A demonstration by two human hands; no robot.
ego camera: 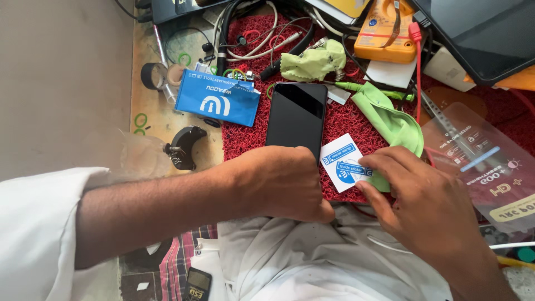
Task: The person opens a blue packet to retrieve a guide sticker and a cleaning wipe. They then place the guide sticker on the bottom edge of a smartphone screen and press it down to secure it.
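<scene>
A black smartphone (296,113) lies screen-up on a red mat (345,120). My left hand (278,181) covers the phone's near end and holds it down. My right hand (429,206) pinches a small white card with blue stickers (341,161) just right of the phone, fingertips on its right edge. A light green cloth (390,120) lies under and beyond the card.
A blue pouch (217,100) lies left of the phone. A clear plastic packet (479,161) sits at the right. An orange multimeter (384,33), cables, another green cloth (312,61), tape rolls (153,75) and a dark tablet (490,28) crowd the far side.
</scene>
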